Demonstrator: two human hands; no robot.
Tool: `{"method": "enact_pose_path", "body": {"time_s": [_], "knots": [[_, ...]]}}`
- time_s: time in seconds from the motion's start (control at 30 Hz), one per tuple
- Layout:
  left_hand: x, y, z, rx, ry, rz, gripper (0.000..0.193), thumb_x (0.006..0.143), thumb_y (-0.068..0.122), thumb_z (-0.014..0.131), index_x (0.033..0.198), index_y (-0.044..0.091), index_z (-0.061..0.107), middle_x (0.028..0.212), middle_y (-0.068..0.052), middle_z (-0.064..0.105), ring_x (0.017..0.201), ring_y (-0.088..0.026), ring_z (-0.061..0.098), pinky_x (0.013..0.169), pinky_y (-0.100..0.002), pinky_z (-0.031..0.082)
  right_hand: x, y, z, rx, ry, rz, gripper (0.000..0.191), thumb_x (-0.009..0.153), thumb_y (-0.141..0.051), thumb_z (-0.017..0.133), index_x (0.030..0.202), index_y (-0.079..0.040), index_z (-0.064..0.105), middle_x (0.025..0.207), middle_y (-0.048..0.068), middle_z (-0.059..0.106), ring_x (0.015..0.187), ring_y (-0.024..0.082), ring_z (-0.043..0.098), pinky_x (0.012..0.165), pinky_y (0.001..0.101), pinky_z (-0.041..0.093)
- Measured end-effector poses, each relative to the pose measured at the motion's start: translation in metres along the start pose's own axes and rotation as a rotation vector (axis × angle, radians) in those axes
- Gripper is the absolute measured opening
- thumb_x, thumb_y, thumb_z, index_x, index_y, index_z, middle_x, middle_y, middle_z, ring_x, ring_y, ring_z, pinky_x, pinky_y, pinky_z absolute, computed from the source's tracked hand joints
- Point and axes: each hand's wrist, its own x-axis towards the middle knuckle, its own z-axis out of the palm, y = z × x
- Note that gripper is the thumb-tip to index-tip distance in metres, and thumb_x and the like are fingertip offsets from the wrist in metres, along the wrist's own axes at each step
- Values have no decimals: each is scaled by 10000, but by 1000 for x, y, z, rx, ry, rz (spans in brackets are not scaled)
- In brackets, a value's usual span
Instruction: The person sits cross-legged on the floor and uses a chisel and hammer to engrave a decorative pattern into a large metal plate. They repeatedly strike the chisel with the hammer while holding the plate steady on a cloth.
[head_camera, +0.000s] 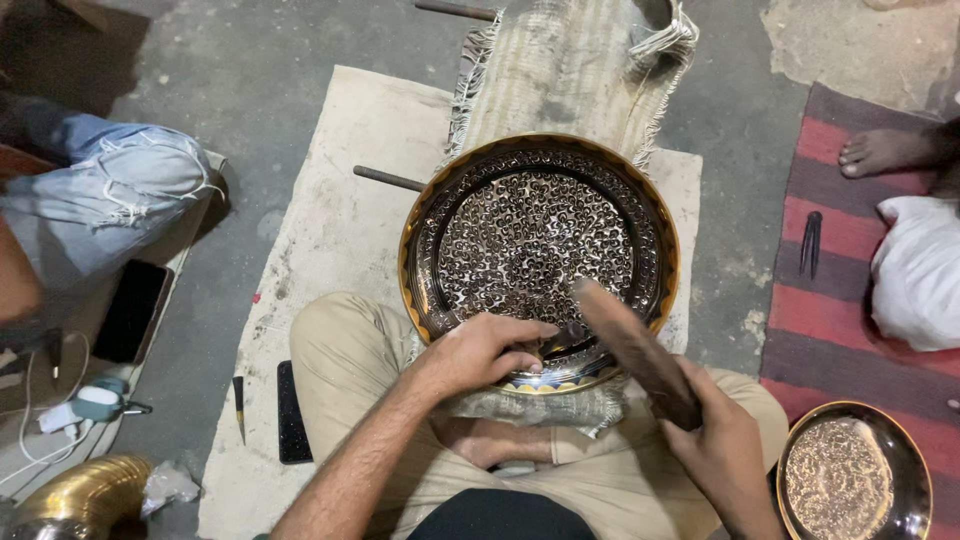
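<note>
The plate (538, 250), brass with dense engraved curls, leans on the person's lap over a pale mat (330, 220) on the floor. The left hand (485, 350) pinches a small chisel (560, 338) against the plate's near rim. The right hand (715, 440) grips a wooden mallet (635, 350), fingers clenched around it, its head just above the chisel. A smaller plate (850, 475) lies near right.
</note>
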Motion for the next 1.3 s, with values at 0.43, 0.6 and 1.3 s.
{"method": "enact_pose_path", "body": {"time_s": [0.43,0.6,1.3], "knots": [[-4,-1,-2,-22,41,97,474,896,232,735,1358,161,659,1221,-118,745,1088,-253,738,976,-373,572,-3,28,15,233,15,-120,643,735,-41,781,1348,-66,592,1089,139,782,1019,196,766,882,325,567],[-2,-4,-2,-26,64,197,460,906,208,743,1353,139,658,1279,-121,729,1144,-276,720,1001,-386,557,-4,31,15,170,89,-179,722,695,-23,776,1381,-40,551,1126,163,743,1074,216,727,909,340,549],[-2,-1,-5,-41,17,144,473,896,227,717,1362,175,660,1218,-100,754,1076,-247,748,968,-373,580,-11,8,14,264,14,55,589,759,-66,774,1324,-58,606,998,141,791,882,203,782,806,336,587]]}}
